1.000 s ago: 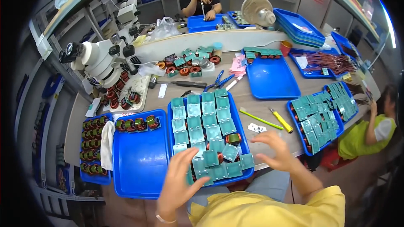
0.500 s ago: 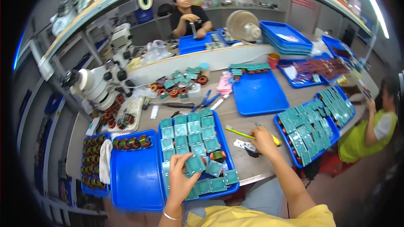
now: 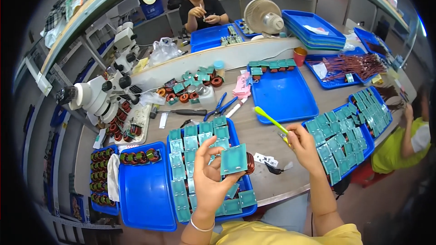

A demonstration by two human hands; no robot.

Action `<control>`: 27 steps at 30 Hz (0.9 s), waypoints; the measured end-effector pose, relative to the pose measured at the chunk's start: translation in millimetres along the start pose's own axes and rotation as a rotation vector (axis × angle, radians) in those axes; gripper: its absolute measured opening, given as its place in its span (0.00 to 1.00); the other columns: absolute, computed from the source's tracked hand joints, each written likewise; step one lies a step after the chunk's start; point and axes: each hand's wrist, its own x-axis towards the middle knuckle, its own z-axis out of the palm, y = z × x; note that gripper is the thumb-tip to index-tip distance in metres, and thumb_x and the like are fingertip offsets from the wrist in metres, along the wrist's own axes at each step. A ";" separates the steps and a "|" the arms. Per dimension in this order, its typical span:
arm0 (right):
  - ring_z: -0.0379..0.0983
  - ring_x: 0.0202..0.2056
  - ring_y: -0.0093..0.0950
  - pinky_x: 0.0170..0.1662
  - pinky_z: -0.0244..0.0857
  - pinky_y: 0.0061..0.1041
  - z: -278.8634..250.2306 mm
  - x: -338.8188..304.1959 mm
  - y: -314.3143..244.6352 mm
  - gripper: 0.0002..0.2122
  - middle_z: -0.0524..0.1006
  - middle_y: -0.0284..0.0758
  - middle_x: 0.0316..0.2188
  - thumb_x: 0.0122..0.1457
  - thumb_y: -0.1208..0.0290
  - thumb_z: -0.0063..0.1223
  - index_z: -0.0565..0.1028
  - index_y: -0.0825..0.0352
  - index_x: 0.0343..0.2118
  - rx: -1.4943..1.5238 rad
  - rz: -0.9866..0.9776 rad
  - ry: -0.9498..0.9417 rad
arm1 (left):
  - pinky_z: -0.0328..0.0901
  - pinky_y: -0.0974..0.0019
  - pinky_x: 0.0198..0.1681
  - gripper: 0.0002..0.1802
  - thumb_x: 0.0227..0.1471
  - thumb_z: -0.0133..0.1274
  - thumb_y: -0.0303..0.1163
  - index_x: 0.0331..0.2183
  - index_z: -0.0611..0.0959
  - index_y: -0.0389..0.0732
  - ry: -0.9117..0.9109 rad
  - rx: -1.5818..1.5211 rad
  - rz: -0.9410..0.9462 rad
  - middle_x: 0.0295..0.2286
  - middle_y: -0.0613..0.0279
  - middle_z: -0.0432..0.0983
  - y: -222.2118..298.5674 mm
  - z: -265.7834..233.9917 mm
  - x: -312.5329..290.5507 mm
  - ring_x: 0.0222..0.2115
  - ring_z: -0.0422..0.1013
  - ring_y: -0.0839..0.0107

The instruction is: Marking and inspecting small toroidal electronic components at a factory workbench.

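Observation:
My left hand (image 3: 211,177) grips a coil on a green circuit board (image 3: 234,159) by its edges, raised above a blue tray (image 3: 251,204). The board's flat green face is turned up toward me, and a reddish copper winding (image 3: 249,163) sticks out at its right. Several more such boards lie in rows in that tray. My right hand (image 3: 301,147) is closed round a slim lime-green toothbrush (image 3: 272,121), its head pointing up and left. The brush is apart from the board.
At left are a bare-bottomed blue tray (image 3: 147,186), a tray of coils (image 3: 101,177), a white cloth (image 3: 113,177) and a microscope (image 3: 93,95). Blue pliers (image 3: 220,108) lie behind. Another tray of boards (image 3: 338,140) stands right. Two people work nearby.
My left hand has lifted the board higher, up and to the right, away from the tray. My right hand has risen with the toothbrush and moved slightly right.

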 end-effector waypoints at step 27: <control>0.65 0.16 0.29 0.20 0.57 0.25 -30.4 -13.8 0.2 0.03 0.69 0.36 0.15 0.44 0.75 0.57 0.77 0.67 0.23 -0.530 -0.304 0.307 | 0.71 0.71 0.38 0.31 0.33 0.60 0.13 0.45 0.73 0.33 -0.119 0.445 -0.078 0.40 0.58 0.68 -34.1 9.8 0.1 0.37 0.70 0.71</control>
